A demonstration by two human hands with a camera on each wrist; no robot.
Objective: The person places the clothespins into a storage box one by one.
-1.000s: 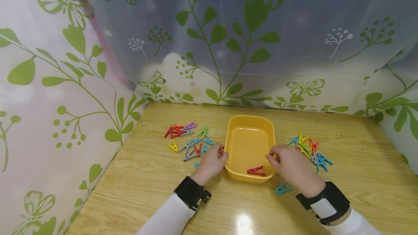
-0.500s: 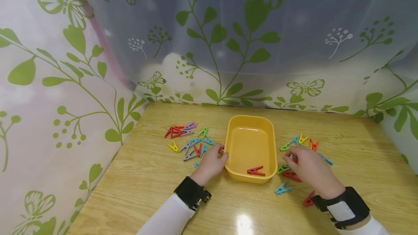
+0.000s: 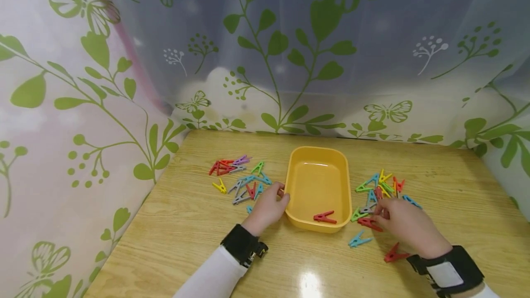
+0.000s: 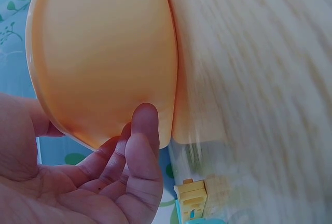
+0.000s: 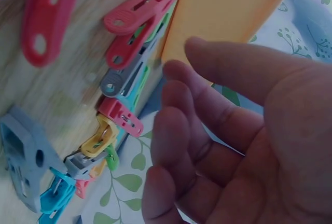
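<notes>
A yellow plastic tub [image 3: 316, 185] stands on the table with one red clothespin [image 3: 325, 217] inside, near its front end. My left hand [image 3: 268, 207] grips the tub's left side; in the left wrist view, its fingers [image 4: 144, 154] lie against the outer wall [image 4: 104, 53] and the thumb is at the rim. To the right of the tub, my right hand [image 3: 407, 225] is low over the scattered clothespins, fingertips right by a red clothespin [image 3: 368, 224]. The right wrist view shows its fingers [image 5: 171, 130] loosely bent, thumb apart from them, holding nothing.
Mixed-colour clothespins [image 3: 246, 179] lie left of the tub. More surround my right hand, including a grey one [image 3: 367, 209], a blue one [image 3: 359, 239] and a red one [image 3: 395, 254] by the wrist. A leaf-patterned curtain [image 3: 314, 82] hangs behind the table [image 3: 273, 266].
My right hand has moved from the tub's right rim rightward and toward me, down to the clothespins, uncovering several of them. My left hand and the tub have stayed put.
</notes>
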